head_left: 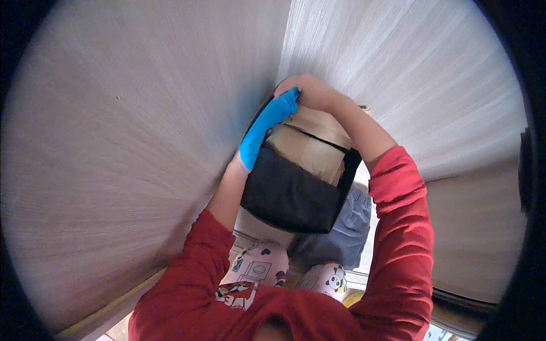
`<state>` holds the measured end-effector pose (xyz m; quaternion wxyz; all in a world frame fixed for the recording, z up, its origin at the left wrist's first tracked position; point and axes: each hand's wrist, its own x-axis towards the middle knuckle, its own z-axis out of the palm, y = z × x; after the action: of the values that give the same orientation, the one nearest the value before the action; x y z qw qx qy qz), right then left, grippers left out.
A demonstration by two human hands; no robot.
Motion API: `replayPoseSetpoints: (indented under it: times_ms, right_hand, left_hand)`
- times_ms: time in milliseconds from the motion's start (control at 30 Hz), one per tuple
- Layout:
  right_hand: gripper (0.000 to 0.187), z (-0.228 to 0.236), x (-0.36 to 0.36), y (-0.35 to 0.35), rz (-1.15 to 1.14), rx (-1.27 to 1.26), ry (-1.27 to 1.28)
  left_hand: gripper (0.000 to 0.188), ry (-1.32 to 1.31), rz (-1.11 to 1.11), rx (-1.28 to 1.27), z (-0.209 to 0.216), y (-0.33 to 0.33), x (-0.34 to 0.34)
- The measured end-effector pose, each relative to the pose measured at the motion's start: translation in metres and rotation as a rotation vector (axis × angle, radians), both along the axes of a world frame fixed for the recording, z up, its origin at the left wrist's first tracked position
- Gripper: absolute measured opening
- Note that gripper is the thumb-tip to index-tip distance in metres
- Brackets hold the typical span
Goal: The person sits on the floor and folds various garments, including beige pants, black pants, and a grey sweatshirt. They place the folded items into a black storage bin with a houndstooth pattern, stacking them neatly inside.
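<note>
A black fabric storage bag (293,196) stands in the corner in front of me, with tan, folded-looking contents (310,153) showing at its upper part. My left hand (273,122) wears a blue glove and lies along the bag's left side. Its fingers are bent together at the far left corner, and what they grip is hidden. Bare, my right hand (307,92) reaches over the far end of the bag, fingers curled down around its edge beside the gloved fingertips. Blur hides the exact finger contact.
Pale wood-grain panels (142,125) rise close on the left, and another panel (398,74) on the far right side. Dark grey-blue shorts (355,227) lie by the bag's near right side. My knees in pink printed trousers (264,264) are just below the bag.
</note>
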<state>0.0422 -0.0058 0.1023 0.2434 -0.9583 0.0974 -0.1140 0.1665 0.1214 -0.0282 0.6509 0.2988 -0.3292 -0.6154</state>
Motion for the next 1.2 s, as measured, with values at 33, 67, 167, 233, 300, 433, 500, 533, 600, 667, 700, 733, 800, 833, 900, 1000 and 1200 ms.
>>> replayPoseSetpoints:
  times_ms: [33, 67, 167, 233, 300, 433, 500, 533, 600, 667, 700, 733, 800, 833, 900, 1000, 1200]
  right_hand:
    - [0.036, 0.002, 0.003, -0.001, 0.000, -0.038, 0.046]
    - [0.034, 0.002, 0.009, 0.001, 0.008, -0.077, 0.085]
    - [0.039, -0.017, 0.012, 0.009, -0.089, -0.043, -0.001]
    - [0.045, -0.034, 0.006, 0.008, -0.173, -0.031, -0.084]
    - [0.045, -0.037, 0.007, 0.012, -0.213, -0.003, -0.137]
    - [0.044, -0.051, 0.007, 0.014, -0.140, 0.013, -0.130]
    - [0.044, -0.060, 0.004, 0.009, -0.050, -0.051, -0.075]
    - [0.043, -0.065, 0.002, 0.009, -0.004, -0.084, -0.049]
    - [0.042, -0.067, 0.006, 0.007, -0.008, -0.008, -0.048]
    - [0.035, -0.074, 0.011, 0.004, -0.010, -0.046, -0.029]
    - [0.029, -0.083, 0.018, 0.007, -0.014, -0.117, -0.006]
    - [0.023, -0.091, 0.024, 0.009, -0.018, -0.188, 0.018]
    - [0.018, -0.116, 0.035, 0.015, 0.018, -0.244, 0.037]
    - [0.018, -0.134, 0.033, 0.019, 0.030, -0.270, 0.015]
    - [0.018, -0.142, 0.035, 0.025, 0.056, -0.336, 0.004]
    - [0.024, -0.135, 0.041, 0.025, 0.008, -0.257, 0.089]
    - [0.011, -0.134, 0.060, 0.029, 0.113, -0.481, 0.016]
  left_hand:
    - [0.045, 0.165, 0.003, 0.184, -0.022, 0.015, 0.008]
    - [0.047, 0.122, 0.058, 0.373, -0.048, 0.032, 0.021]
    - [0.057, 0.115, 0.210, 0.501, -0.063, 0.064, 0.019]
    - [0.061, 0.173, 0.278, 0.492, -0.025, 0.077, 0.001]
    - [0.058, -0.114, 0.218, 0.452, -0.017, 0.083, -0.009]
    - [0.047, -0.381, 0.301, 0.754, -0.098, 0.064, 0.000]
    - [0.040, -0.323, 0.302, 0.923, -0.088, 0.050, -0.002]
    - [0.041, -0.323, 0.281, 0.950, -0.099, 0.048, -0.001]
    - [0.042, -0.330, 0.259, 0.985, -0.103, 0.044, 0.002]
    - [0.044, -0.484, 0.265, 0.964, -0.095, 0.055, -0.004]
    - [0.045, -0.516, 0.274, 0.942, -0.088, 0.065, -0.009]
    - [0.045, -0.548, 0.283, 0.920, -0.081, 0.073, -0.013]
    - [0.059, -0.798, 0.186, 0.848, -0.060, 0.084, -0.014]
    - [0.063, -0.971, 0.115, 0.825, -0.047, 0.084, -0.019]
    - [0.078, -1.168, 0.017, 0.760, -0.044, 0.086, -0.019]
    - [0.081, -1.280, -0.001, 0.678, -0.036, 0.087, -0.019]
    - [0.081, -1.334, 0.036, 0.535, -0.042, 0.091, -0.025]
